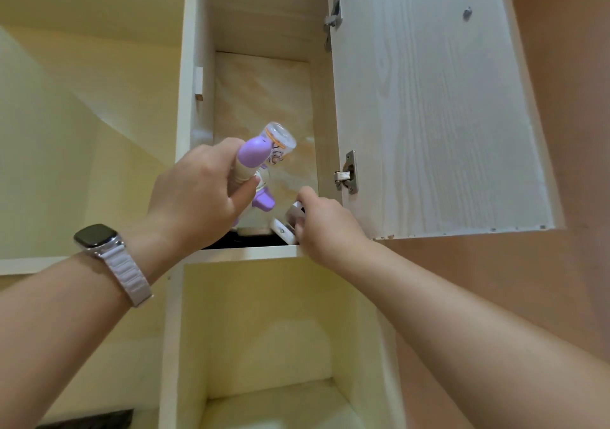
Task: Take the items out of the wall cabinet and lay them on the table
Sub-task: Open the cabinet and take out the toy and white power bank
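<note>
From the head camera, looking up, the wall cabinet (260, 98) stands with its door (429, 105) swung out to the right, two metal hinges showing on the door's inner edge. The left hand (194, 194), with a watch (99, 237) on its wrist, has its grip wrapped around a purple and white toy figure (257, 161) with a clear domed top; thumb and fingers pinch the cream-coloured part below one purple limb. The figure is tilted, its dome pointing up and right, and it sits at the cabinet's front opening above the shelf edge (244, 252). To the right, the right hand (325, 225) reaches over the shelf edge, its grip curled narrowly on a small white box (284, 232) lying at the near right corner of the shelf. Below is an open cubby (264, 329).
</note>
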A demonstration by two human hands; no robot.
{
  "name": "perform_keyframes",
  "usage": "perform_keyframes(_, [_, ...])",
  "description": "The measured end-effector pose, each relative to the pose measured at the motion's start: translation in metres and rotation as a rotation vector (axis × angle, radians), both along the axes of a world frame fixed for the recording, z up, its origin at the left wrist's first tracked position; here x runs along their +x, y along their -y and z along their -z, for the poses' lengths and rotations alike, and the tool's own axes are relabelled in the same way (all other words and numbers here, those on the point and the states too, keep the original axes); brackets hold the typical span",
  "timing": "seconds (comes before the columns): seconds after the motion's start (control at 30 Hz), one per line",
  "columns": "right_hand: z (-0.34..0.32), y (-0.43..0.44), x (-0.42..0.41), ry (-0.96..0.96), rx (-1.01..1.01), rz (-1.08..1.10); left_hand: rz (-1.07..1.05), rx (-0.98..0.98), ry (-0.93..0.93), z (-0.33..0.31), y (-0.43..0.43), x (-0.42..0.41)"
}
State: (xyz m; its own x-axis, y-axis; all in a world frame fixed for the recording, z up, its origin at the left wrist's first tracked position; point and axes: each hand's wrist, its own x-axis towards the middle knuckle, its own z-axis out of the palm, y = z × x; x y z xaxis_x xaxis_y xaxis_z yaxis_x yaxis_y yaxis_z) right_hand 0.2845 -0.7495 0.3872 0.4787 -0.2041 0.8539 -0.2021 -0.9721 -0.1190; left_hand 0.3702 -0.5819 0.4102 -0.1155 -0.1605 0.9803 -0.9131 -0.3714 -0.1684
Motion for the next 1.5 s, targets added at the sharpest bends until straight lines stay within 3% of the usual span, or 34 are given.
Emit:
perform_keyframes(0.17, [0.000, -0.003, -0.006, -0.006, -0.018, 0.021, 0.026, -0.031, 0.016, 0.004, -0.007, -0.003])
perform_keyframes(0.43, [0.047, -0.004, -0.017, 0.592, -0.227, -0.194, 0.121, -0.126, 0.086, 0.027, -0.021, -0.009])
perform_keyframes(0.63, [0.073, -0.010, -0.031, 0.721, -0.013, -0.195, 0.189, -0.156, 0.093, 0.042, -0.027, -0.023])
perform_keyframes(0.9, [0.109, -0.010, -0.033, 0.604, 0.275, -0.250, 0.212, -0.133, 0.114, 0.067, -0.034, -0.032])
perform_keyframes(1.1, [0.124, -0.027, -0.047, 0.568, 0.588, -0.460, 0.163, -0.171, 0.243, 0.086, -0.045, -0.053])
perform_keyframes(1.27, [0.146, -0.035, -0.062, 0.533, 0.701, -0.632, 0.302, -0.138, 0.048, 0.115, -0.050, -0.067])
perform_keyframes(1.5, [0.186, -0.039, -0.078, 0.405, 0.828, -0.658, 0.216, -0.115, -0.122, 0.167, -0.048, -0.066])
